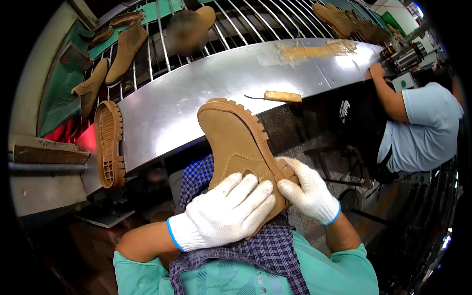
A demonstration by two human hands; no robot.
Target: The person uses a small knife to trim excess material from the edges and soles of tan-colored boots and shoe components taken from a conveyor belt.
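A tan ankle boot [228,135] with a thick lugged sole is tilted in front of me, toe pointing away and sole turned to the right. My left hand [223,216], in a white knit glove, lies across the boot's side near the ankle; its fingers are extended and its thumb is hidden. At the heel, my gloved right hand [309,191] grips the sole's edge, thumb on the near side. Beyond the toe, a hooked hand tool [282,96] with a wrapped, yellowish handle rests on the metal bench.
The shiny metal bench [182,93] curves across ahead, a loose tan outsole [109,142] at its left end. Behind it, a rack of metal bars [160,39] carries several boots [129,49]. Tape [319,50] covers part of the bench. At right sits another person [423,123].
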